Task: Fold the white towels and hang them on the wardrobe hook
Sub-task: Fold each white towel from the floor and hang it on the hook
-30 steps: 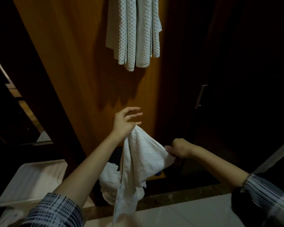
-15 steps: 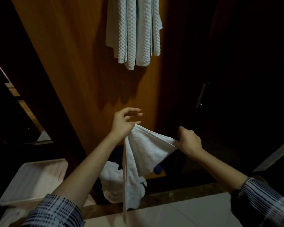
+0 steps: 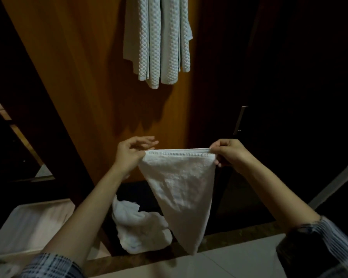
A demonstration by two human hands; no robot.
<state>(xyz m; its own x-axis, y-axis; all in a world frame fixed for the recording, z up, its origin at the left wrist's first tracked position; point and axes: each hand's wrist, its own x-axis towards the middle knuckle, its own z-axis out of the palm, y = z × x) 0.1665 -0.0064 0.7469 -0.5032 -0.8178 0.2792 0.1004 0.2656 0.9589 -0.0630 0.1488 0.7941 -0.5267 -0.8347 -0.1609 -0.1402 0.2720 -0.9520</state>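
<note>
A small white towel (image 3: 181, 189) hangs stretched between my hands, its top hem level and its lower part tapering to a point. My left hand (image 3: 132, 152) pinches the left top corner, the other fingers spread. My right hand (image 3: 228, 152) pinches the right top corner. Several waffle-textured white towels (image 3: 159, 41) hang folded high on the wooden wardrobe panel (image 3: 84, 77); the hook itself is out of view. More white towels (image 3: 141, 229) lie crumpled in a heap low down, below my hands.
A white plastic tray or lid (image 3: 28, 227) lies at the lower left. A dark wardrobe door with a metal handle (image 3: 240, 120) stands to the right. A brown stone ledge (image 3: 219, 245) and pale floor tiles (image 3: 229, 263) run along the bottom.
My right hand moved up and to the right with its corner, pulling the towel's top edge taut and level. The towel went from hanging in a bunch to spread flat.
</note>
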